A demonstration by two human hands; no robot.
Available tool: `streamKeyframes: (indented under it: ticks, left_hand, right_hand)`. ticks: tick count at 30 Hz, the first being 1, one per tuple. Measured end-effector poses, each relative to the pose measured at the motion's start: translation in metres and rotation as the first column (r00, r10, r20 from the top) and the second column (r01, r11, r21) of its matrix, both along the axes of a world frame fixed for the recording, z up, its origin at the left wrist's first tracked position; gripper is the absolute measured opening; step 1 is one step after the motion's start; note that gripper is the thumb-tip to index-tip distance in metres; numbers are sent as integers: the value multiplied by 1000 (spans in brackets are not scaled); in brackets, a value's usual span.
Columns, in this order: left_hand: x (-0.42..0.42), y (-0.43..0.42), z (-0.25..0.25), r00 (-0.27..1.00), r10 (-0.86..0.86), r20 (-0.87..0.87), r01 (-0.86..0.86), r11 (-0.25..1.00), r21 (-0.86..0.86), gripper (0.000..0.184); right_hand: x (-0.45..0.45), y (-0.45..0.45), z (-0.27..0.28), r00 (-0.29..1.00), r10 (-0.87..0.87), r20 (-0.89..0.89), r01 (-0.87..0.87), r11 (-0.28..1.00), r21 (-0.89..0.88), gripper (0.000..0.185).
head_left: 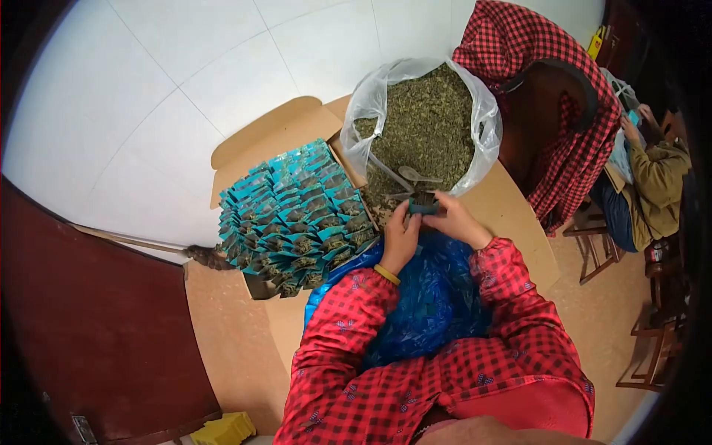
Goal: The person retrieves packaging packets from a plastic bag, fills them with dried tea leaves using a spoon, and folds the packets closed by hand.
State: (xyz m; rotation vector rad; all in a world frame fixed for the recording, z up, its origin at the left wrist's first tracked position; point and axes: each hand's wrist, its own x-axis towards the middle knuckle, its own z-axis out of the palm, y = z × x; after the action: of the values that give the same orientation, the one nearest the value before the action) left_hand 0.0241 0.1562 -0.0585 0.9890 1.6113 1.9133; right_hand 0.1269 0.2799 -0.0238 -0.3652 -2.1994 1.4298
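My left hand [400, 242] and my right hand [457, 220] meet just below a clear plastic bag [486, 122] of dried, crumbled green leaves [426, 111]. Between the fingers of both hands is a small teal packet [423, 207], held at its two sides with its mouth towards the bag. Dark contents show at the mouth of the packet. Right beyond my fingertips, a clear plastic spoon [417, 176] lies on the leaves. Blue plastic [426, 297] spreads under my forearms and lap.
Left of my hands, a cardboard box [271, 133] holds many filled teal packets [297, 211] in rows. A red checked garment [549, 52] hangs over something at the upper right. Farther right, another person [653, 182] sits near wooden stools [593, 252]. A duster-like stick [208, 256] leans at left.
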Motion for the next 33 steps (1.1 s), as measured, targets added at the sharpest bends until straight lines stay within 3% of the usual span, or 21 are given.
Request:
streamKeyframes:
  ticks: [2,6,9,11,13,15,17,18,20,23,28,30,32,33]
  left_hand:
    - [-8,8,2,1000,7,-8,-7,1000,-15,31]
    - [2,-5,35,997,-5,73,3,999,36,30]
    - [-4,2,2,984,71,-165,-100,979,-179,32]
    - [-2,9,2,987,102,-121,-116,987,-114,33]
    - [4,11,0,992,118,-33,-118,993,3,35]
    - [3,7,25,992,112,-67,-116,991,-61,37]
    - [3,5,46,948,225,-226,-215,974,68,37]
    - [-1,-5,61,937,274,-217,-265,962,71,37]
    - [-7,-21,93,966,133,-223,-99,982,160,35]
    - [-21,-56,127,920,202,-336,-144,971,191,33]
    - [-47,-140,156,894,255,-368,-234,967,102,26]
    - [-59,-177,158,912,286,-295,-285,957,45,23]
    - [-71,-212,156,907,349,-235,-361,933,-5,21]
    - [-76,-228,155,892,391,-226,-410,911,-41,20]
  right_hand:
    - [-10,4,-13,993,25,-112,-32,997,-63,32]
    - [-9,2,13,999,-20,-26,19,999,-41,33]
    - [-8,14,-33,1000,-9,-12,9,1000,7,27]
    - [-10,19,-38,999,34,16,-35,999,19,25]
    - [-6,11,-11,977,-89,194,101,993,-57,18]
    - [-6,15,5,980,-114,164,94,988,126,18]
    - [-7,5,41,973,-147,178,122,982,148,15]
    - [-7,7,52,984,-93,152,81,993,85,15]
    - [-13,-4,76,992,-14,123,11,1000,24,14]
    - [-23,-45,108,989,37,-143,-67,976,-207,15]
    - [-54,-83,121,976,208,66,-206,978,-45,26]
    - [-75,-124,148,950,308,45,-304,950,-69,36]
    - [-104,-153,141,879,449,-160,-466,880,-92,38]
    - [-118,-166,141,851,499,-167,-514,856,-59,39]
